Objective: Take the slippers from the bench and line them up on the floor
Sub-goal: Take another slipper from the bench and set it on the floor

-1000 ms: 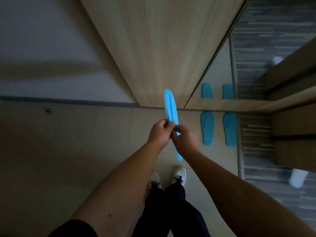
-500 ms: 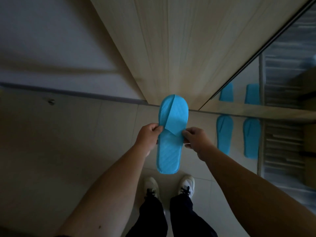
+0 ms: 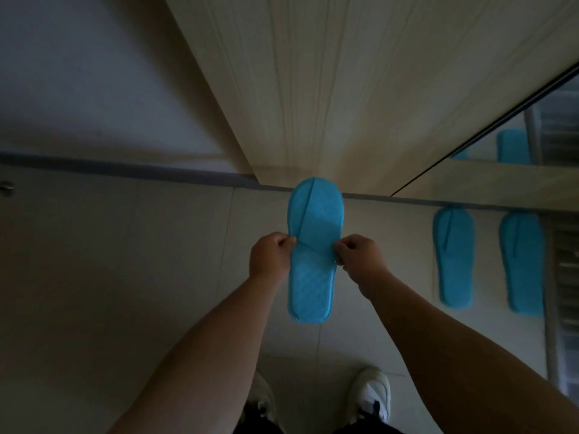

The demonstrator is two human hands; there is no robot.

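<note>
I hold a flat blue slipper [image 3: 313, 261] in the air in front of me, toe pointing away, its upper strap flattened. My left hand [image 3: 270, 253] pinches its left edge at the strap. My right hand [image 3: 357, 252] pinches the right edge at the same height. Two more blue slippers lie side by side on the tiled floor at the right, one [image 3: 453, 260] nearer me and another [image 3: 521, 261] beside it, both toes toward the wall.
A pale wooden panel [image 3: 329, 89] rises ahead, with a mirror [image 3: 532, 133] to its right reflecting the floor slippers. A grey wall [image 3: 94, 73] fills the left. My white shoes [image 3: 371, 393] stand on the tiles below.
The slipper turned from edge-on to flat, face up, and my hands moved apart to its two sides. The view shifted left, so the floor slippers sit farther right.
</note>
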